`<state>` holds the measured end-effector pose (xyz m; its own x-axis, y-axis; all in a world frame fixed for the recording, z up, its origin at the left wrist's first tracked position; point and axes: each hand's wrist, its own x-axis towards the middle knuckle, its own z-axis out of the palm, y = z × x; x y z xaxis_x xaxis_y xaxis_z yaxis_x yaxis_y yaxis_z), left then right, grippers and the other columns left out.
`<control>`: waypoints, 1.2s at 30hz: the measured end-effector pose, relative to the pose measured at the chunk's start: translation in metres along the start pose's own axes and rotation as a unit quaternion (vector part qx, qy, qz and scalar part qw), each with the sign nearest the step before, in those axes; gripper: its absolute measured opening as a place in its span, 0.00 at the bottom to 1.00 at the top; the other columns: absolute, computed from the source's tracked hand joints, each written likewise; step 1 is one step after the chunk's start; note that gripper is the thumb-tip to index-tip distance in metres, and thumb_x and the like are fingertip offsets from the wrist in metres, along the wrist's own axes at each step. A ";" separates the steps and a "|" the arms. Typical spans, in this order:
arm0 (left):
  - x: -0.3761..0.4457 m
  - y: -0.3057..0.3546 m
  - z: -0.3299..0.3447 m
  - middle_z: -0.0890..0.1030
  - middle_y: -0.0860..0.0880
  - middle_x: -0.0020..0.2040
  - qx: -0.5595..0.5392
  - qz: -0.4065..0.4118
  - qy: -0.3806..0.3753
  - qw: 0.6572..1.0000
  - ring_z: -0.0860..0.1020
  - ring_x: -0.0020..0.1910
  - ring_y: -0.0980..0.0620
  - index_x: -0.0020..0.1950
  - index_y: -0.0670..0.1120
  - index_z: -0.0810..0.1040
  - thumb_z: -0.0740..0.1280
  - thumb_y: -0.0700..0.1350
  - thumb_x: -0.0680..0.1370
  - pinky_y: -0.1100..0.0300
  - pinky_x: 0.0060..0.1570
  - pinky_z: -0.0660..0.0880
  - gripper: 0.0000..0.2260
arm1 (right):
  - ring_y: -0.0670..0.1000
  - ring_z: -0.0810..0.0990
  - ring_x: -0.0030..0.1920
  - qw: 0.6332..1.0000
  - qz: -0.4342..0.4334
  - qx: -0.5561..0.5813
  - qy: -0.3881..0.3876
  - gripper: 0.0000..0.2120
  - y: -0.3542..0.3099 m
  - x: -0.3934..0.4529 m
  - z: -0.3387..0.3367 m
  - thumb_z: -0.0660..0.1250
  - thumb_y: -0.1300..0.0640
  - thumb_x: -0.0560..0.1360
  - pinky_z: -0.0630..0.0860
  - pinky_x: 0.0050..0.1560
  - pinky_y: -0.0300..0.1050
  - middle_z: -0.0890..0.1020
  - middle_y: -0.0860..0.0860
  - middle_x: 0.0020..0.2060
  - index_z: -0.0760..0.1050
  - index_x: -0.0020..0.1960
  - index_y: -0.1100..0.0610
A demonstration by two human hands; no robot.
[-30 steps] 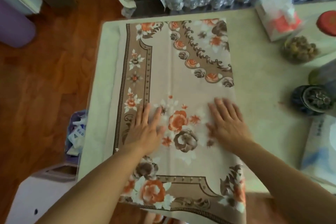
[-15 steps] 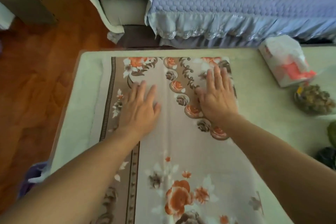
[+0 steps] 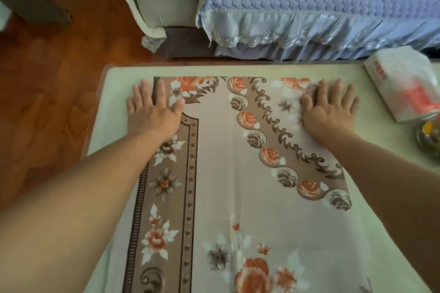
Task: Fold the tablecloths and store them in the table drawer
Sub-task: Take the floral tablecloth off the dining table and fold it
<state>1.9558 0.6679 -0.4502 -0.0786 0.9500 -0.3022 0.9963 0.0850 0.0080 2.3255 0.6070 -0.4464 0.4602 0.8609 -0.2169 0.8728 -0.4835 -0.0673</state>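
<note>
A beige tablecloth [image 3: 226,173] with orange and brown flowers lies folded lengthwise on the pale table [image 3: 112,112]. My left hand [image 3: 152,112] lies flat, fingers spread, on the cloth's far left corner, its outer fingers over the edge onto the table. My right hand [image 3: 329,109] presses flat on the far right corner of the cloth. Neither hand grips anything. No drawer is in view.
A tissue pack [image 3: 404,83] lies at the table's far right, with a glass bowl [image 3: 428,135] just in front of it. A bed with a blue quilted cover [image 3: 309,2] stands beyond the table. Wooden floor [image 3: 47,102] lies to the left.
Both hands slid up the cloth from its middle to its far end, then spread apart to the two far corners. The camera view moved forward with them.
</note>
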 end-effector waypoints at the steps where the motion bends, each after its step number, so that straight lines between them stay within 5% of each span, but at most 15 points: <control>1: -0.016 0.001 0.000 0.36 0.42 0.82 -0.004 -0.018 -0.005 1.000 0.35 0.81 0.40 0.83 0.52 0.37 0.38 0.68 0.81 0.41 0.79 0.40 0.34 | 0.60 0.34 0.79 1.000 -0.003 -0.018 0.017 0.36 -0.002 -0.015 -0.004 0.36 0.34 0.79 0.39 0.78 0.62 0.39 0.55 0.81 0.42 0.82 0.52; 6: -0.216 -0.015 0.044 0.42 0.42 0.83 -0.068 0.149 0.050 0.985 0.41 0.82 0.38 0.84 0.53 0.51 0.50 0.59 0.84 0.38 0.79 0.45 0.29 | 0.61 0.42 0.81 0.959 -0.282 -0.010 0.024 0.29 0.013 -0.197 0.013 0.53 0.46 0.84 0.45 0.79 0.61 0.49 0.59 0.81 0.54 0.81 0.55; 9: -0.365 -0.050 0.077 0.52 0.37 0.82 -0.066 0.094 -0.020 0.993 0.52 0.80 0.32 0.81 0.52 0.61 0.55 0.59 0.81 0.34 0.75 0.56 0.29 | 0.62 0.46 0.80 0.944 -0.324 -0.030 -0.047 0.29 0.076 -0.333 0.042 0.54 0.45 0.83 0.50 0.77 0.63 0.50 0.59 0.81 0.56 0.81 0.54; 12: -0.474 -0.103 0.112 0.67 0.32 0.75 -0.082 -0.061 -0.054 0.993 0.66 0.71 0.27 0.75 0.46 0.73 0.58 0.59 0.78 0.33 0.66 0.66 0.29 | 0.63 0.48 0.80 0.962 -0.239 -0.067 -0.113 0.30 0.159 -0.421 0.050 0.50 0.44 0.82 0.53 0.76 0.65 0.51 0.57 0.81 0.56 0.81 0.54; 15: -0.534 -0.155 0.134 0.72 0.32 0.71 -0.186 -0.184 -0.079 0.962 0.68 0.71 0.29 0.75 0.43 0.72 0.56 0.67 0.79 0.35 0.67 0.68 0.35 | 0.58 0.44 0.80 0.990 -0.012 -0.012 -0.139 0.31 0.202 -0.462 0.032 0.54 0.41 0.83 0.48 0.78 0.57 0.50 0.55 0.80 0.50 0.82 0.49; 17: -0.545 -0.169 0.140 0.75 0.34 0.68 -0.341 -0.308 -0.106 0.882 0.71 0.69 0.33 0.72 0.39 0.73 0.65 0.69 0.76 0.42 0.67 0.68 0.38 | 0.59 0.58 0.74 0.975 0.150 0.110 -0.117 0.32 0.200 -0.482 0.021 0.65 0.42 0.78 0.58 0.74 0.59 0.62 0.58 0.74 0.61 0.76 0.55; 19: -0.539 -0.169 0.139 0.80 0.40 0.61 -0.482 -0.413 -0.116 0.764 0.77 0.65 0.35 0.70 0.42 0.76 0.73 0.74 0.63 0.44 0.63 0.72 0.47 | 0.61 0.73 0.60 0.938 0.245 0.233 -0.078 0.26 0.191 -0.497 0.016 0.71 0.41 0.74 0.72 0.60 0.59 0.75 0.58 0.57 0.74 0.62 0.60; 20: -0.538 -0.165 0.138 0.81 0.44 0.61 -0.525 -0.412 -0.145 0.730 0.77 0.65 0.38 0.70 0.46 0.76 0.73 0.77 0.59 0.43 0.65 0.72 0.49 | 0.60 0.77 0.54 0.915 0.275 0.284 -0.078 0.25 0.187 -0.504 0.016 0.71 0.40 0.74 0.74 0.53 0.57 0.78 0.56 0.50 0.75 0.56 0.60; 22: -0.534 -0.156 0.136 0.76 0.52 0.69 -0.571 -0.370 -0.224 0.697 0.71 0.72 0.46 0.74 0.53 0.71 0.73 0.72 0.67 0.40 0.73 0.64 0.40 | 0.54 0.79 0.51 0.868 0.318 0.354 -0.142 0.24 0.185 -0.514 0.022 0.69 0.39 0.75 0.73 0.51 0.52 0.79 0.52 0.49 0.74 0.57 0.59; 26: -0.519 -0.155 0.131 0.73 0.60 0.69 -0.588 -0.306 -0.293 0.689 0.64 0.73 0.56 0.75 0.58 0.68 0.76 0.68 0.67 0.44 0.77 0.52 0.40 | 0.49 0.81 0.53 0.758 0.324 0.496 -0.272 0.15 0.192 -0.515 0.038 0.67 0.47 0.79 0.74 0.55 0.46 0.84 0.51 0.51 0.76 0.60 0.55; 29: -0.517 -0.157 0.119 0.82 0.58 0.60 -0.585 -0.298 -0.316 0.685 0.73 0.67 0.55 0.69 0.54 0.75 0.74 0.59 0.73 0.46 0.75 0.60 0.26 | 0.54 0.85 0.52 0.764 0.272 0.483 -0.329 0.12 0.203 -0.504 0.034 0.67 0.54 0.79 0.79 0.56 0.50 0.86 0.55 0.51 0.79 0.60 0.57; 32: -0.530 -0.160 0.105 0.86 0.51 0.57 -0.574 -0.304 -0.310 0.694 0.81 0.60 0.49 0.64 0.52 0.79 0.73 0.49 0.75 0.44 0.70 0.69 0.17 | 0.61 0.84 0.55 0.731 0.261 0.495 -0.392 0.14 0.213 -0.504 0.018 0.66 0.57 0.79 0.77 0.62 0.59 0.85 0.60 0.53 0.78 0.62 0.62; 36: -0.550 -0.160 0.073 0.84 0.44 0.61 -0.672 -0.314 -0.299 0.601 0.83 0.58 0.42 0.68 0.51 0.77 0.69 0.38 0.77 0.39 0.59 0.77 0.19 | 0.64 0.83 0.57 0.699 0.267 0.515 -0.418 0.15 0.216 -0.509 -0.017 0.66 0.57 0.79 0.75 0.64 0.63 0.84 0.63 0.55 0.76 0.64 0.62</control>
<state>1.8424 0.1096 -0.3543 0.0005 0.3600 -0.9330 -0.1816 0.9175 0.3539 2.2824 0.0673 -0.3336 0.0430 0.3277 -0.9438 -0.1665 -0.9291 -0.3302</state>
